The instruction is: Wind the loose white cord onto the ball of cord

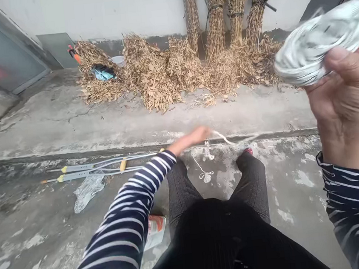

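My right hand (348, 91) is raised at the right edge, close to the camera, fingers closed round a ball of wound white cord (317, 43). My left hand (192, 138) reaches out ahead over my knees, blurred by motion, and seems to pinch a strand of white cord (223, 137) that runs right toward the ball. Below that strand a knotted loose end of cord (206, 175) lies on the concrete between my legs. Both arms wear dark sleeves with white stripes.
I sit with my legs in dark trousers (220, 216) stretched forward. A pair of crutches (102, 167) lies at the left beside a crumpled plastic bag (87, 192). A white-and-orange packet (156, 230) lies by my left thigh. Dry stalk bundles (172, 66) pile against the wall beyond a concrete step.
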### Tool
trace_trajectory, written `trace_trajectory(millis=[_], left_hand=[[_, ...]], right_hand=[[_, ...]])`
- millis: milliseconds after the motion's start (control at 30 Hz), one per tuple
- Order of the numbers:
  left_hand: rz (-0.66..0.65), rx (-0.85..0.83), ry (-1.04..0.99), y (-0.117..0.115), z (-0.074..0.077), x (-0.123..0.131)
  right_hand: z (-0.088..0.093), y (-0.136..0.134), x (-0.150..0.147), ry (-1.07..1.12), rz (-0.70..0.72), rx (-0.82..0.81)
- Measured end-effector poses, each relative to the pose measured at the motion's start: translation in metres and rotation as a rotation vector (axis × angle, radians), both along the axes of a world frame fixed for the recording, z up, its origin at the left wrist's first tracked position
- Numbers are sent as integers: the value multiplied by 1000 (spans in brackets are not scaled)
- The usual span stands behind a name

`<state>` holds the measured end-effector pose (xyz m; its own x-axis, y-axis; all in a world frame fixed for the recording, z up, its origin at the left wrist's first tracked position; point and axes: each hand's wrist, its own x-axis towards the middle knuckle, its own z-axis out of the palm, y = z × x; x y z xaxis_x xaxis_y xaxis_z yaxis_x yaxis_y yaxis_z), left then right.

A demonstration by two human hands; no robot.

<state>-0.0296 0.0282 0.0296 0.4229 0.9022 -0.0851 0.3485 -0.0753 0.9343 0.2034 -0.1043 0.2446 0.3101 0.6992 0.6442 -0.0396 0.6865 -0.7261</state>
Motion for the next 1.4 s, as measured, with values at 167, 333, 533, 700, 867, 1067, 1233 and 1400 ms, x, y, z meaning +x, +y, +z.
trace_trajectory(millis=[167,333,533,700,867,1067,1233,1400], left_hand=[[224,308,-75,63,38,4],[-268,-6,-22,52,17,47],[174,90,-161,61,17,46],[-476,-14,22,12,-19,30],[-69,49,-3,50,3,2],[-102,-71,-41,50,13,34],[-82,24,-170,60,31,34],[-187,-25,-132,43,8,14]], right_hand=[[-11,6,2,39,23,-4],[-17,9,11,56,-9,-36],[-17,4,19,38,-10,-101],[-19,6,13,61,43,-159],[-12,5,11,60,13,-109],[-5,-4,4,-16,29,-88],[-2,-7,8,-41,12,-65],[-9,-4,10,23,28,-127]])
